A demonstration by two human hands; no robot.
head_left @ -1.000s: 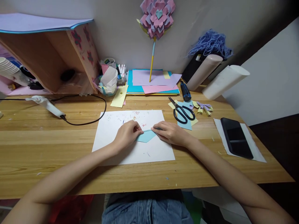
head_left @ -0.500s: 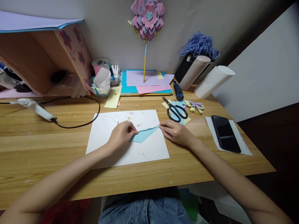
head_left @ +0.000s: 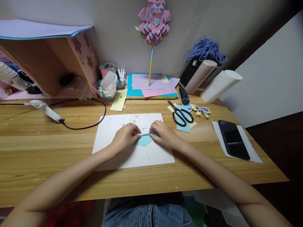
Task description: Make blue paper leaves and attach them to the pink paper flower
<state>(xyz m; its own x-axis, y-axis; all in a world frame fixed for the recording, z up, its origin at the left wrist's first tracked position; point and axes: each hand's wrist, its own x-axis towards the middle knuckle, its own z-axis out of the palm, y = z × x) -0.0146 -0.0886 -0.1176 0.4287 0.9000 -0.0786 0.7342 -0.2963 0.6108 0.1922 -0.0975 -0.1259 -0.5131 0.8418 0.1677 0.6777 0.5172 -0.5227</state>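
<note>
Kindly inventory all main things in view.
Table: 1, brown, foreground
Sheet: 1, white, centre
Folded paper: 1, light blue, on sheet
Scissors: 1, black, right
Scraps: several, mixed, under scissors
Cutter: 1, dark, behind scissors
Phone: 1, black, far right
Cylinders: 2, pale, back right
Yarn: 1, blue, back right
Flower: 1, pink/purple, back
Paper stack: 1, mixed colours, back
Box: 1, brown, back left
Corded tool: 1, white, left
Hands: 2, bare, on folded paper

Lying at far right, a dark phone [head_left: 234, 139] on a pale sheet [head_left: 248, 143]. Standing farther back, a white roll [head_left: 221, 85] beside a pinkish cylinder [head_left: 201, 76], with blue yarn [head_left: 207, 49] behind. At left, an open, flower-painted box [head_left: 85, 60]; in front, a white device [head_left: 46, 110] with a black cord [head_left: 78, 129].
</note>
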